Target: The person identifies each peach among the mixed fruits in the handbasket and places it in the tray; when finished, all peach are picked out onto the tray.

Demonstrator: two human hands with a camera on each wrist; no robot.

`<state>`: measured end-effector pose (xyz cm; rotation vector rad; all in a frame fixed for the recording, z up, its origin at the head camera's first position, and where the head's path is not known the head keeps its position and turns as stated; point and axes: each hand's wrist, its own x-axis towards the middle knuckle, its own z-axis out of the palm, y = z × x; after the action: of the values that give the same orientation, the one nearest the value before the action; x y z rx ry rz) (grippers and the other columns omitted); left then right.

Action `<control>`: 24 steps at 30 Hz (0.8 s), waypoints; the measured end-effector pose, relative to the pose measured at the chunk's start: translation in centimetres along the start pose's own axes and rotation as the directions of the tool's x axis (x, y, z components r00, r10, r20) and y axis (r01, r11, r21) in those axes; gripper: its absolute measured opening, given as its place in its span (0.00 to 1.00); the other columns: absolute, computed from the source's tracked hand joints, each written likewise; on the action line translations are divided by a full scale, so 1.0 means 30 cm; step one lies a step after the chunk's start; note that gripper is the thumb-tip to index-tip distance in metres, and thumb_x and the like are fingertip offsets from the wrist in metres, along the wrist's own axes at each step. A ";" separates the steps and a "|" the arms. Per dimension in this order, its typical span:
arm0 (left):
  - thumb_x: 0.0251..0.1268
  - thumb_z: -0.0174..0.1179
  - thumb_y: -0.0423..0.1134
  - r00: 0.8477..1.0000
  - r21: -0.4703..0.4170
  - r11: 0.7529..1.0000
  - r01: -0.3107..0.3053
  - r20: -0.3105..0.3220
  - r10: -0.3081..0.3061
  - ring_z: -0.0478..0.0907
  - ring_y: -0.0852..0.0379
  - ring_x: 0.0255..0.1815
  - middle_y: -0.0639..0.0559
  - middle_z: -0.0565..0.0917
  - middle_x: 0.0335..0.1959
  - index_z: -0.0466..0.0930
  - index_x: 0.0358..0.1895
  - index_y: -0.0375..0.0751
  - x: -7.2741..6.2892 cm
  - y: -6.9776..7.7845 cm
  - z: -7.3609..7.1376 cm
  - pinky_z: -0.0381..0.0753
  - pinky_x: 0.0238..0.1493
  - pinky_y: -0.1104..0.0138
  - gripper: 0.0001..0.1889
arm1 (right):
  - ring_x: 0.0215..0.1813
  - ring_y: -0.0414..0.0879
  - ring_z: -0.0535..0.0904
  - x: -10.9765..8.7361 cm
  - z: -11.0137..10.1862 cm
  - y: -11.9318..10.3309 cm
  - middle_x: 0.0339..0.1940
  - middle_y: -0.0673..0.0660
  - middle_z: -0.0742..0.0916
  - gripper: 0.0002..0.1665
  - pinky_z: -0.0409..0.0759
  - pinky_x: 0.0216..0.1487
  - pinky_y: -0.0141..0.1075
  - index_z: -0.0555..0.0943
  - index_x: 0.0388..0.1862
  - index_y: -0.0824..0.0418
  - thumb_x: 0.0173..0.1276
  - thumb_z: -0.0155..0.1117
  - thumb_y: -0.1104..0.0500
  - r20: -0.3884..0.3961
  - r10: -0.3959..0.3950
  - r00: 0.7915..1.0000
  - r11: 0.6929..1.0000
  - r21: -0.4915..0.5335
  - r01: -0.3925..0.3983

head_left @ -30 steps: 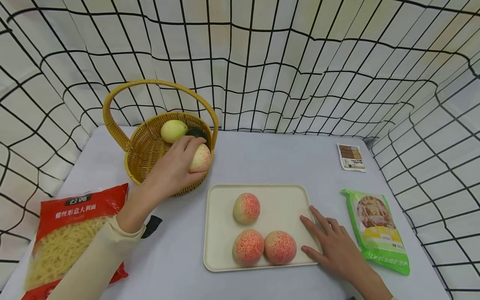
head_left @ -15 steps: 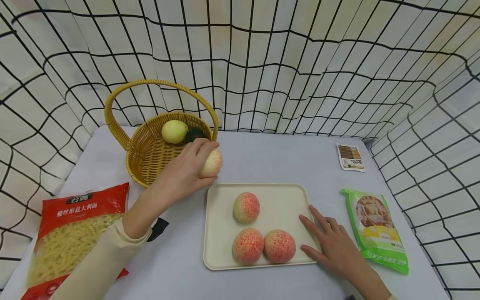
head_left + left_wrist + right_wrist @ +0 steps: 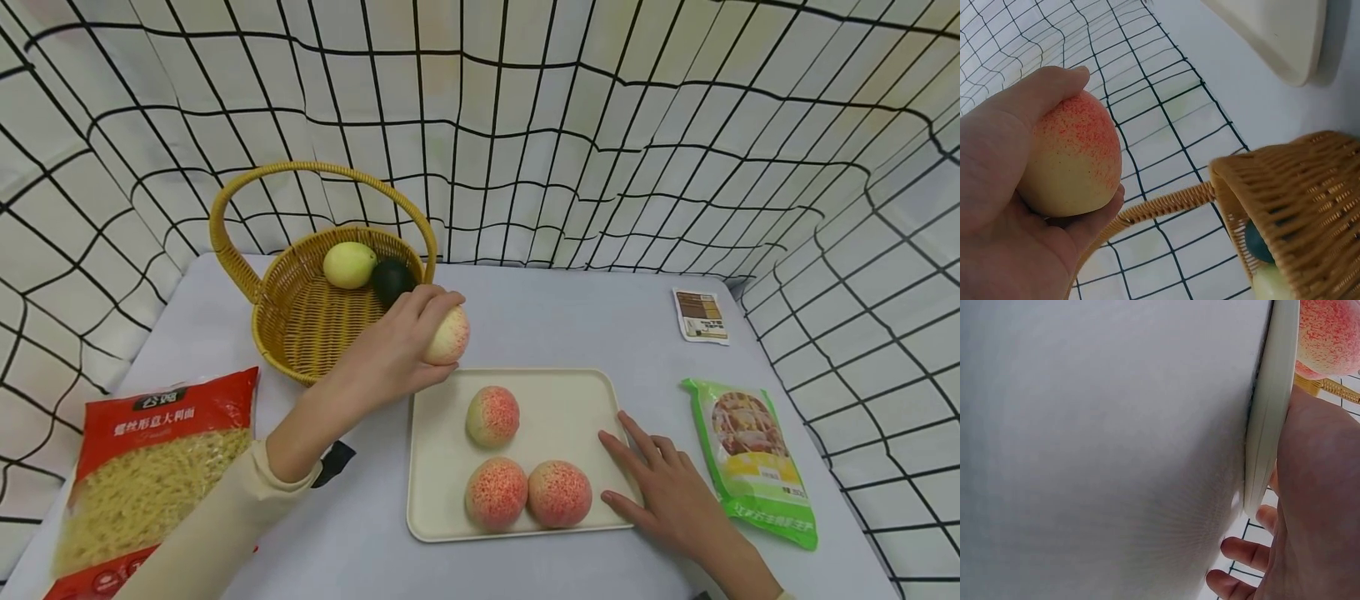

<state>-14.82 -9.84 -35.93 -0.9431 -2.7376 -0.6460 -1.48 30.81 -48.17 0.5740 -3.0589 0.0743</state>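
Note:
My left hand (image 3: 397, 337) grips a pale peach with red speckles (image 3: 1079, 153), held between thumb and fingers above the gap between basket and tray. The wicker basket (image 3: 273, 321) with its tall handle holds a yellow-green fruit (image 3: 349, 265) and a dark green fruit (image 3: 392, 282). On the cream tray (image 3: 566, 400) lie three peaches: one at the upper left (image 3: 492, 417), and two touching each other, a front left peach (image 3: 497, 493) and a front right peach (image 3: 560, 494). With fingers spread, my right hand (image 3: 667, 492) rests on the tray's right edge.
A red bag of spiral pasta (image 3: 161, 467) lies at the left, partly under my left sleeve. To the right are a green food packet (image 3: 753, 458) and a small white-brown sachet (image 3: 701, 317). Black netting (image 3: 495, 133) rises behind the table and along its sides.
My left hand has carried the peach rightward out of the basket, over its rim, to the tray's upper left corner. The right hand has stayed in place on the tray edge.

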 end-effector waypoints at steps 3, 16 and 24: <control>0.59 0.80 0.43 1.000 0.004 1.000 -0.027 -0.001 0.027 0.77 0.41 0.67 0.39 0.75 0.69 0.68 0.75 0.40 0.012 0.019 0.011 0.88 0.61 0.50 0.42 | 0.65 0.54 0.75 0.001 0.000 0.000 0.88 0.55 0.63 0.47 0.79 0.60 0.53 0.66 0.84 0.42 0.71 0.66 0.30 0.012 0.006 1.000 1.000 -0.003 -0.006; 0.60 0.79 0.43 0.996 0.001 0.996 -0.088 0.002 0.088 0.79 0.42 0.66 0.40 0.75 0.69 0.68 0.75 0.42 0.041 0.084 0.042 0.89 0.59 0.54 0.42 | 0.64 0.54 0.76 -0.002 0.002 0.000 0.88 0.56 0.64 0.47 0.80 0.59 0.53 0.67 0.84 0.42 0.70 0.67 0.31 -0.019 -0.006 1.000 1.000 -0.006 0.006; 0.59 0.80 0.46 0.993 -0.021 0.993 -0.112 0.031 0.113 0.79 0.43 0.66 0.40 0.75 0.70 0.68 0.76 0.42 0.059 0.121 0.058 0.87 0.61 0.53 0.44 | 0.65 0.54 0.75 -0.001 0.007 0.000 0.88 0.55 0.63 0.47 0.79 0.60 0.53 0.66 0.84 0.41 0.71 0.67 0.30 -0.004 0.003 1.000 1.000 0.004 -0.003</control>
<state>-14.02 -5.53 -35.70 -1.1122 -2.6868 -0.6441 -1.45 30.82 -48.37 0.5689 -3.0561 0.0811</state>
